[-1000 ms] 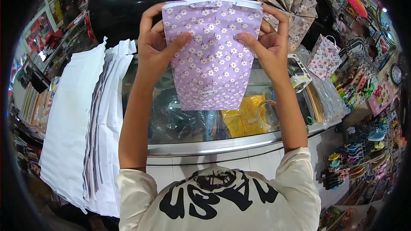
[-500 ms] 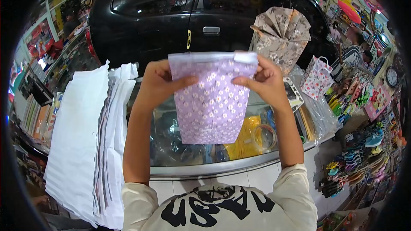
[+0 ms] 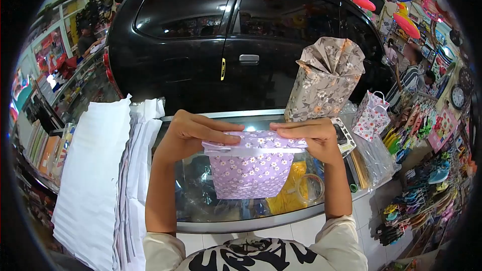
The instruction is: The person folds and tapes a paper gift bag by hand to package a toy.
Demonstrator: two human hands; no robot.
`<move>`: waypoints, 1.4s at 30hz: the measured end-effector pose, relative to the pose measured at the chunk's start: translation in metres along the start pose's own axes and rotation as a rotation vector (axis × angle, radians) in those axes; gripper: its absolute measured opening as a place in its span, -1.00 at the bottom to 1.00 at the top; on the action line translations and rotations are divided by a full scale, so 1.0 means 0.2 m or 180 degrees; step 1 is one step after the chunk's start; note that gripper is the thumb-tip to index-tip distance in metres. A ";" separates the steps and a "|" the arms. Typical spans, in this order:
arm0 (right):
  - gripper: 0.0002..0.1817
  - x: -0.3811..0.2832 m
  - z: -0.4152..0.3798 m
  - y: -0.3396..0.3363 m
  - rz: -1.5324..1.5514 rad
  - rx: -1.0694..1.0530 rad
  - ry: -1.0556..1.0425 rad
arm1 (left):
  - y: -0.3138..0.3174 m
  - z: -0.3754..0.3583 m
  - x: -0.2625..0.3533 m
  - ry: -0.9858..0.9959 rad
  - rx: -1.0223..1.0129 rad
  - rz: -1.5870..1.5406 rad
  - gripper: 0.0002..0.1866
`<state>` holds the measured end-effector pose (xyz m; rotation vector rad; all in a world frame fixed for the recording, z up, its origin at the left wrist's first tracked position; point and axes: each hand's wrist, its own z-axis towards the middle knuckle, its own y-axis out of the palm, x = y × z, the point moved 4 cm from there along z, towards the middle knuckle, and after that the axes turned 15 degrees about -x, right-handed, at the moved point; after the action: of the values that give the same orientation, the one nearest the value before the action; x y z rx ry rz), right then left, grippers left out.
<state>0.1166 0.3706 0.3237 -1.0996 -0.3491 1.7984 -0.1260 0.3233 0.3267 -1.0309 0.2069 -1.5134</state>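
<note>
Both my hands hold a purple gift-paper package (image 3: 249, 176) with small white flowers, above the glass counter. Its upper edge is folded over toward me as a band, with a pale strip along the fold's lower edge. My left hand (image 3: 193, 133) grips the left end of this fold, fingers together on top. At the right end, my right hand (image 3: 311, 138) grips it in the same way. Both thumbs are partly hidden. Beyond my right hand stands a brown floral paper-wrapped package (image 3: 321, 88) with a pleated fan top.
White paper sheets (image 3: 90, 170) lie stacked on the left of the glass counter (image 3: 201, 211). A tape roll (image 3: 310, 187) and yellow plastic (image 3: 288, 190) are at right. A small floral bag (image 3: 371, 115) stands farther right. A black car (image 3: 186, 70) is behind the counter.
The package's upright top edge is now folded over toward me. My hands have moved from gripping its sides to pressing on the fold, and the package sits lower in view.
</note>
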 end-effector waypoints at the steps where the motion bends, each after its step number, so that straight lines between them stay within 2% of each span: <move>1: -0.74 0.00 0.00 0.00 -0.0114 -0.0017 -0.0096 | 0.00 0.00 0.01 0.0004 -0.0092 0.0035 -0.65; 2: -0.70 0.00 0.00 0.01 -0.0148 0.0031 -0.0103 | 0.00 0.00 0.02 -0.0151 -0.0095 -0.0001 -0.67; 5: -0.58 -0.01 0.00 0.01 -0.0148 0.0229 -0.0139 | 0.02 0.06 0.06 -0.0076 0.0391 0.0169 -0.70; 6: -0.60 -0.01 0.00 0.01 -0.0133 0.0123 -0.0097 | 0.03 0.06 0.06 -0.0016 0.0582 0.0270 -0.70; 9: -0.64 -0.05 0.01 0.02 -0.0199 0.0140 -0.0067 | 0.04 0.03 0.05 -0.0275 0.0249 0.0252 -0.69; 10: -0.65 -0.07 0.01 0.02 -0.0222 0.0177 -0.0036 | 0.04 0.02 0.03 -0.0073 0.0271 0.0379 -0.67; 13: -0.68 -0.08 0.00 0.02 -0.0199 0.0346 0.0108 | 0.04 0.02 0.03 0.0006 0.0248 0.0215 -0.64; 16: -0.68 -0.05 -0.01 0.03 -0.0099 0.0593 0.0304 | 0.05 0.03 0.05 -0.0550 0.0504 0.0228 -0.64; 19: -0.70 -0.06 0.02 0.03 -0.0090 0.0646 0.0434 | 0.03 0.04 0.10 -0.0548 0.0948 -0.0085 -0.66; 20: -0.72 -0.06 0.03 0.02 -0.0166 0.0668 0.0314 | 0.03 0.03 0.10 -0.0601 0.1001 0.0098 -0.69; 23: -0.71 -0.05 0.05 0.02 -0.0074 0.0698 0.0386 | 0.03 0.02 0.08 -0.1342 0.0979 0.0349 -0.70; 26: -0.70 -0.07 0.06 0.02 -0.0076 0.0796 0.0272 | 0.03 0.01 0.05 -0.0691 0.1026 0.0368 -0.73; 29: -0.72 -0.07 0.06 0.02 -0.0411 0.0692 0.0210 | 0.03 0.02 0.03 -0.0343 0.1069 0.0180 -0.74; 32: -0.75 -0.07 0.07 0.02 -0.0191 0.0801 0.0190 | 0.02 0.04 0.02 -0.0028 0.1046 0.0126 -0.72; 35: -0.77 -0.07 0.06 0.02 0.0190 0.0808 0.0376 | 0.03 0.03 0.03 -0.0291 0.0990 -0.0103 -0.73; 38: -0.76 -0.06 0.05 0.02 0.0156 0.0729 0.0328 | 0.01 0.01 0.06 -0.0878 0.0916 -0.0056 -0.74; 41: -0.77 -0.08 0.05 0.02 0.0096 0.0761 0.0348 | 0.02 0.02 0.08 -0.0766 0.1020 -0.0566 -0.76; 42: -0.78 -0.08 0.05 0.02 0.0171 0.0750 0.0337 | 0.02 0.02 0.08 -0.0604 0.0908 -0.0401 -0.75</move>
<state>0.1077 0.3572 0.3352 -1.0398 -0.0428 1.7686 -0.1184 0.3103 0.3343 -0.9629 -0.2060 -1.4952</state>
